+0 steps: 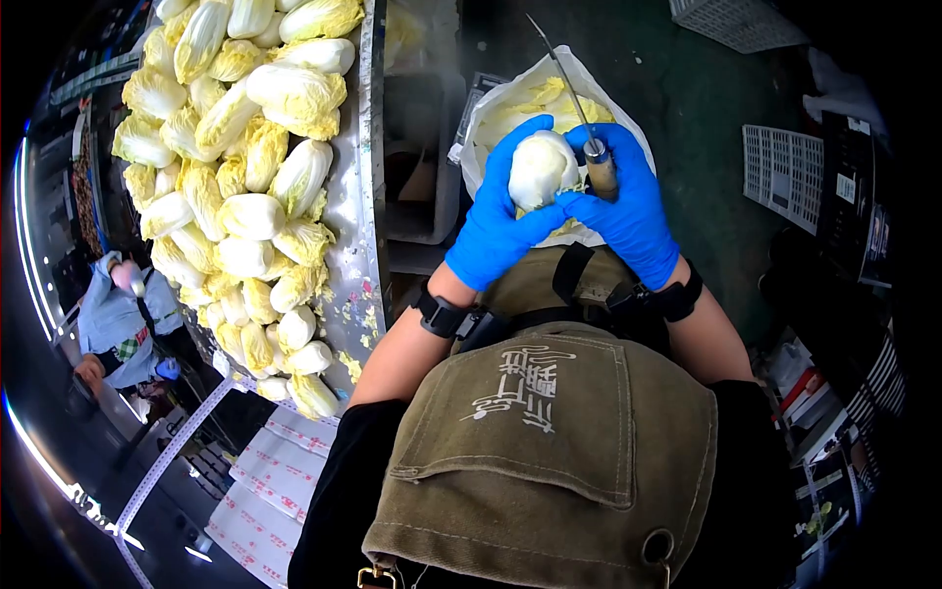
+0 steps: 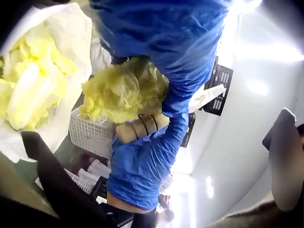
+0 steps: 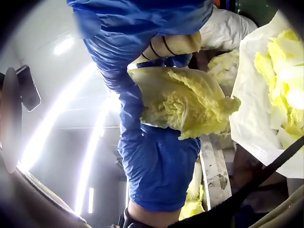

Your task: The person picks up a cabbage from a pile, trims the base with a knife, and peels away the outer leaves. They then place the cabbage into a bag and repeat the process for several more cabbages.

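Both hands wear blue gloves and meet in front of the apron. My left hand [image 1: 500,221] grips a small napa cabbage [image 1: 542,169], its white base facing up in the head view. Yellow frilly leaves of the same cabbage [image 2: 126,90] hang out below the hands in the wrist views. Close against it, my right hand [image 1: 628,201] holds a knife by its wooden handle [image 1: 601,177], the thin blade [image 1: 562,83] pointing up and away. Dark bands ring the handle in the left wrist view. The right thumb reaches the cabbage's side.
Beneath the hands stands an open white bag [image 1: 481,123] with loose yellow leaves inside. To the left, many napa cabbages [image 1: 250,216] are heaped on a metal table [image 1: 348,245]. White plastic crates [image 1: 782,177] stand at the right. Another person [image 1: 123,319] is at the far left.
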Motion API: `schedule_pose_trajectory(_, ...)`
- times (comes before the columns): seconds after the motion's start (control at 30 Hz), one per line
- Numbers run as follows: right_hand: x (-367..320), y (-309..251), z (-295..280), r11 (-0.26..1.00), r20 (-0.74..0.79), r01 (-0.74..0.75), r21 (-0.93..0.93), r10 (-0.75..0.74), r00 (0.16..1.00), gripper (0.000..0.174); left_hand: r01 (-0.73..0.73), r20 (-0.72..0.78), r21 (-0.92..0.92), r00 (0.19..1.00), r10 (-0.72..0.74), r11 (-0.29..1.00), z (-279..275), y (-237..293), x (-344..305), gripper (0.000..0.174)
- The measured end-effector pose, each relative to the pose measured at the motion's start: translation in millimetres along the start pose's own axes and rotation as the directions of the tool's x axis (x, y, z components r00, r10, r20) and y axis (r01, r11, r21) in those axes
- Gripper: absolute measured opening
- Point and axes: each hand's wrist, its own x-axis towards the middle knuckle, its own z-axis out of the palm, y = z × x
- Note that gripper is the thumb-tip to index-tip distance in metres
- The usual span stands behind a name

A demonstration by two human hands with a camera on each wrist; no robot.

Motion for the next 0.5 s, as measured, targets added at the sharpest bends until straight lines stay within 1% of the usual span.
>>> schedule_pose_trajectory(0.03, 1, -1, 2, 0.999, 0.001, -0.017, 0.037, 0.017, 1.000, 0.059, -0.035, 0.015, 0.113, 0.999, 0.033, 0.993, -4, -1, 0, 0.072)
schedule_pose_trajectory(0.1, 4, -4, 4, 0.994, -0.001, -0.049, 0.103, 0.049, 0.999, 0.061, -0.112, 0.064, 0.328, 0.993, 0.096, 0.938, -14, -5, 5, 0.072)
schedule_pose_trajectory(0.2, 4, 2, 6, 0.999, 0.071, 0.000, -0.051, 0.003, 0.997, 0.064, -0.038, 0.077, 0.203, 0.997, 0.023, 0.978, -21, -1, 2, 0.072)
schedule_pose_trajectory(0.3, 9, -1, 18, 0.995, 0.013, -0.086, 0.042, 0.086, 0.996, 0.065, -0.012, 0.046, -0.062, 0.999, 0.015, 0.998, -25, 2, 1, 0.073)
schedule_pose_trajectory(0.4, 14, -3, 32, 0.999, 0.009, -0.050, -0.017, 0.050, 0.999, 0.062, 0.033, 0.061, -0.197, 0.998, -0.022, 0.980, -40, 9, -2, 0.069)
schedule_pose_trajectory(0.5, 13, -9, 43, 0.985, 0.054, -0.156, 0.074, 0.152, 0.987, 0.056, 0.107, 0.157, -0.186, 0.985, -0.078, 0.977, -61, 15, -6, 0.067)
